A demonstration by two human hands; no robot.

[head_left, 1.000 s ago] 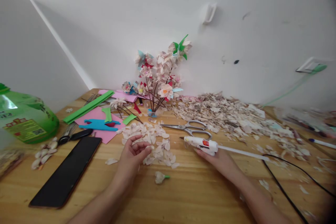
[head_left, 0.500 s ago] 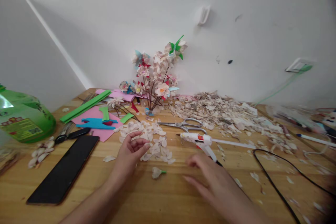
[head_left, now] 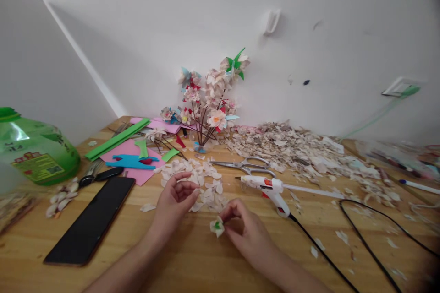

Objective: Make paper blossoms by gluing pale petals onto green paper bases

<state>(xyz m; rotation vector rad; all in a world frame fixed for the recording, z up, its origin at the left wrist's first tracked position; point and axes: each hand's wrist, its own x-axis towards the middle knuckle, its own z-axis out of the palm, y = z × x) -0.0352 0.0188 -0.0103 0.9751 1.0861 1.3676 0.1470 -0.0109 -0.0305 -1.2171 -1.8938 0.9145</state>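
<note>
My right hand [head_left: 242, 229] pinches a small pale flower [head_left: 217, 226] with a green centre just above the wooden table [head_left: 192, 261]. My left hand [head_left: 175, 199] rests at the near edge of a pile of loose pale petals [head_left: 202, 183], its fingers curled with the tips among the petals; whether it holds one I cannot make out. A white glue gun [head_left: 270, 186] lies on the table to the right of my hands, with its black cord [head_left: 323, 256] trailing toward me. Silver scissors [head_left: 247, 165] lie just behind the glue gun.
A black phone [head_left: 91, 219] lies at the left, beside a green plastic jug [head_left: 34, 151]. Pink, blue and green paper [head_left: 132, 153] lies behind it. A bouquet of handmade flowers [head_left: 209, 96] stands at the wall. A heap of pale scraps [head_left: 302, 151] spreads right.
My right hand let go of the glue gun, which now lies on the table, moved left and picked up the small flower. My left hand stayed at the petal pile.
</note>
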